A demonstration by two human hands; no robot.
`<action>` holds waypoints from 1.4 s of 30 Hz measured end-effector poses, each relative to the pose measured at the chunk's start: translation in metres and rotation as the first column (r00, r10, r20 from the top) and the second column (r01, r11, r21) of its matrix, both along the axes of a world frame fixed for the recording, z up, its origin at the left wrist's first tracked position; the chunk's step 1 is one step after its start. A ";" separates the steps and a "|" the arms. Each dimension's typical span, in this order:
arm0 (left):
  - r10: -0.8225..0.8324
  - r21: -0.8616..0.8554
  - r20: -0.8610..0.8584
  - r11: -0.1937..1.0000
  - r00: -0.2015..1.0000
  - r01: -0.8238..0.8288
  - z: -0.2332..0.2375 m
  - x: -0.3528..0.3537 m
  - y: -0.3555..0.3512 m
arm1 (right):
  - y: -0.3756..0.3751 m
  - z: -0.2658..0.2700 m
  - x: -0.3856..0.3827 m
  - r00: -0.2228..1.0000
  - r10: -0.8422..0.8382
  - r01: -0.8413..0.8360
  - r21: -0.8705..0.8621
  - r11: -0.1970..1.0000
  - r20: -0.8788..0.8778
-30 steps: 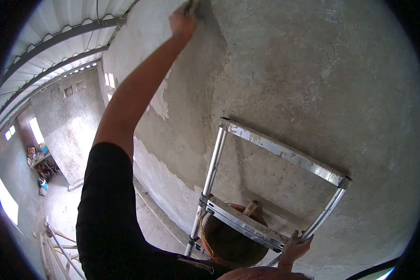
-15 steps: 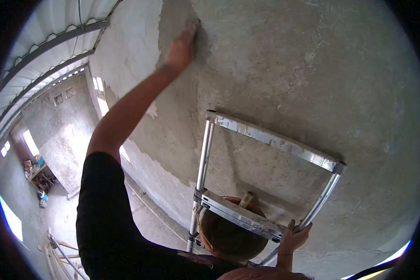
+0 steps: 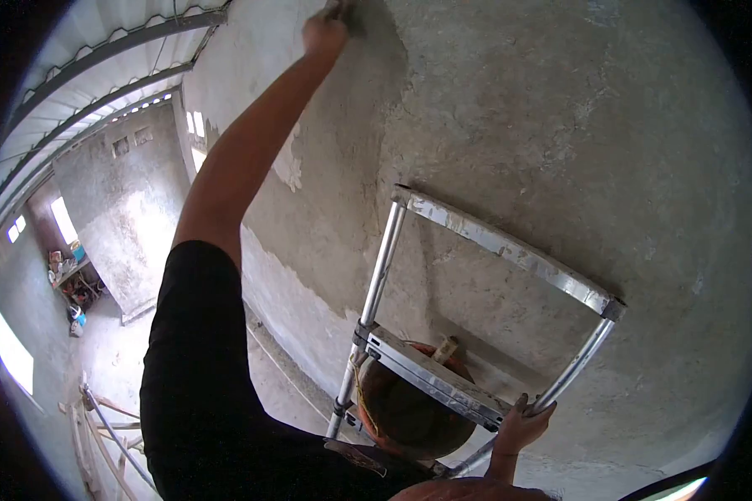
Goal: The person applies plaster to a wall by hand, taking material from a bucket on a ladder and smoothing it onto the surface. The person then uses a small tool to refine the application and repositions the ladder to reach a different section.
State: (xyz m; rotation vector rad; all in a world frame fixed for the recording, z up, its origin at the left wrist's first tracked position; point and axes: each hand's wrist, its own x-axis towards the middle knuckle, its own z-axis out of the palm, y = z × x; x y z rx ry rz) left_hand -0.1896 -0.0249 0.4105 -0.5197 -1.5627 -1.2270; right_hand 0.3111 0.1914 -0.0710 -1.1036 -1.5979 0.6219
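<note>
My left hand (image 3: 324,35) is raised high against the wall at the top of the view, its fingers closed round a trowel (image 3: 336,10) whose blade is mostly hidden and partly cut off by the frame edge. Darker, damp-looking plaster (image 3: 363,63) surrounds it. Lower right, my right hand (image 3: 522,427) grips the side rail of an aluminium ladder (image 3: 510,255), beside a rung. A dark bucket (image 3: 414,413) with an orange rim hangs behind that rung. Out of it sticks a wooden piece (image 3: 445,349); its lower end is hidden.
The ladder leans on the grey plastered wall (image 3: 660,242). Far below at left are the floor (image 3: 113,367), a wooden and metal frame (image 3: 109,434) and a cluttered shelf (image 3: 71,271). A corrugated roof with metal beams (image 3: 109,58) is overhead.
My left hand has moved farther up the wall with the trowel, and the arm is straighter. My right hand keeps its hold on the rail. The view has shifted slightly.
</note>
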 end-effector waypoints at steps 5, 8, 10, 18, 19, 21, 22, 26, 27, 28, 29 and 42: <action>-0.015 -0.308 -0.342 0.946 0.940 -0.097 -0.083 0.056 0.026 | 0.003 -0.003 0.003 0.999 0.048 -0.049 -0.020 0.999 -0.023; -0.170 -0.451 -0.405 0.892 0.899 -0.035 -0.151 0.064 0.018 | 0.009 -0.012 0.003 0.999 0.046 -0.046 -0.010 0.999 -0.001; -0.225 -0.514 -0.335 0.857 0.915 0.022 -0.188 0.077 0.006 | 0.005 -0.004 0.003 0.994 0.079 -0.084 -0.074 0.994 -0.072; -0.119 -0.003 -0.101 0.993 0.988 0.119 -0.107 0.045 -0.024 | -0.001 0.006 0.004 0.995 0.098 -0.100 -0.088 0.991 -0.030; -0.063 -0.048 -0.204 0.997 0.977 0.054 -0.095 0.023 -0.024 | 0.000 0.004 0.003 0.995 0.086 -0.087 -0.018 0.996 -0.046; -0.010 -0.084 -0.304 0.996 0.953 -0.016 -0.086 0.008 -0.023 | 0.000 0.004 0.005 0.993 0.110 -0.111 -0.016 0.994 -0.048; 0.037 -0.187 -0.175 0.980 0.984 -0.071 -0.082 0.008 -0.018 | 0.000 0.004 0.006 0.990 0.131 -0.132 -0.014 0.991 -0.057; 0.013 -0.269 -0.098 0.962 0.995 -0.039 -0.079 -0.016 -0.017 | 0.004 -0.003 0.002 0.999 0.050 -0.050 -0.005 0.999 -0.008; 0.014 -0.269 -0.098 0.962 0.995 -0.040 -0.080 -0.013 -0.017 | 0.006 -0.004 0.003 0.998 0.063 -0.063 -0.023 0.998 -0.019; 0.047 -0.256 -0.162 0.963 0.986 -0.088 -0.083 -0.010 -0.017 | 0.006 -0.003 0.004 0.997 0.076 -0.077 -0.040 0.996 -0.027; 0.080 -0.242 -0.222 0.961 0.972 -0.134 -0.086 -0.007 -0.017 | 0.005 -0.002 0.004 0.997 0.077 -0.078 -0.042 0.996 -0.022; 0.103 -0.305 -0.235 0.936 0.967 -0.174 -0.125 0.004 -0.013 | 0.003 -0.003 0.002 0.999 0.038 -0.038 0.008 0.999 -0.038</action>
